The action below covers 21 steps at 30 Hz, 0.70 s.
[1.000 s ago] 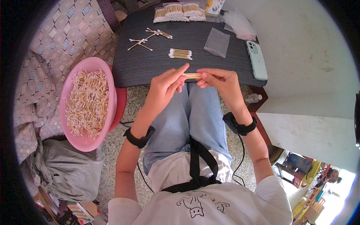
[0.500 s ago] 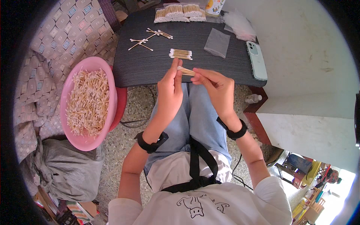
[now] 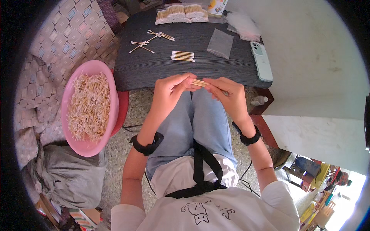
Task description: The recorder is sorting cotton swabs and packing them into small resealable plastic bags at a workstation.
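Note:
A small bundle of cotton swabs (image 3: 199,82) is held crosswise over my lap, just off the table's near edge. My left hand (image 3: 172,87) pinches its left end, and my right hand (image 3: 226,92) grips the right end, so the fingers cover both tips. Ahead of them on the dark table (image 3: 154,73) lies a neat row of cotton swabs (image 3: 182,56). Farther left, several loose cotton swabs (image 3: 143,45) lie crossed over one another. An empty clear plastic bag (image 3: 220,44) lies flat to the right of the row.
Left of the table stands a pink basin (image 3: 66,115) heaped with cotton swabs (image 3: 88,107). Bagged swab bundles (image 3: 181,14) sit at the far edge beside a patterned cup (image 3: 217,7). More clear bags (image 3: 243,26) and a pale green phone (image 3: 261,61) lie by the right wall.
Both hands have drawn back toward me with the bundle, off the table's edge. My left fingers, stretched upright before, now close round the bundle's left end.

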Motion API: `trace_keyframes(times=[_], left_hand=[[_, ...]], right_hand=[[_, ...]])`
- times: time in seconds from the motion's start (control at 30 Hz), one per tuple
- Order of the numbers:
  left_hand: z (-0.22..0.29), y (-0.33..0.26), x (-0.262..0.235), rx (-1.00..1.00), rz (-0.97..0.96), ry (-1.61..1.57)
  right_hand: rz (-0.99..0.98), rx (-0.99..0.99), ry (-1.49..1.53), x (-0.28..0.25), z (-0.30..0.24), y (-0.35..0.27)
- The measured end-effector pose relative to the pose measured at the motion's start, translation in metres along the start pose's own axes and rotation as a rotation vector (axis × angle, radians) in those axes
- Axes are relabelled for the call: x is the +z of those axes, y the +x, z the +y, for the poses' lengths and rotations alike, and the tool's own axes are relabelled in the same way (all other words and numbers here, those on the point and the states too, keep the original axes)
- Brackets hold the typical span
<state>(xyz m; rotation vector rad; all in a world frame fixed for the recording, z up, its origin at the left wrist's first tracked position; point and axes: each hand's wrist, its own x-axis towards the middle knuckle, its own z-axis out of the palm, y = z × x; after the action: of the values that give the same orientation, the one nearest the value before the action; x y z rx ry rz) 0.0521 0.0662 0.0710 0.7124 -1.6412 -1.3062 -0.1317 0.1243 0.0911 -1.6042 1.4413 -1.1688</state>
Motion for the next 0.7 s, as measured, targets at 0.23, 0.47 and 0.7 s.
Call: trace_keyframes(times=[0.23, 0.47, 0.7], left_hand=[[-0.019, 0.015, 0.023, -0.125, -0.075, -0.046], [-0.036, 0.03, 0.048, -0.107, -0.064, -0.074], [-0.056, 0.053, 0.053, 0.024, -0.045, 0.269]], right_hand=[[0.198, -0.434, -0.513, -0.01, 0.024, -0.01], [0.196, -0.23, -0.445, -0.03, 0.034, -0.014], [0.292, -0.065, -0.381, -0.042, 0.051, -0.008]])
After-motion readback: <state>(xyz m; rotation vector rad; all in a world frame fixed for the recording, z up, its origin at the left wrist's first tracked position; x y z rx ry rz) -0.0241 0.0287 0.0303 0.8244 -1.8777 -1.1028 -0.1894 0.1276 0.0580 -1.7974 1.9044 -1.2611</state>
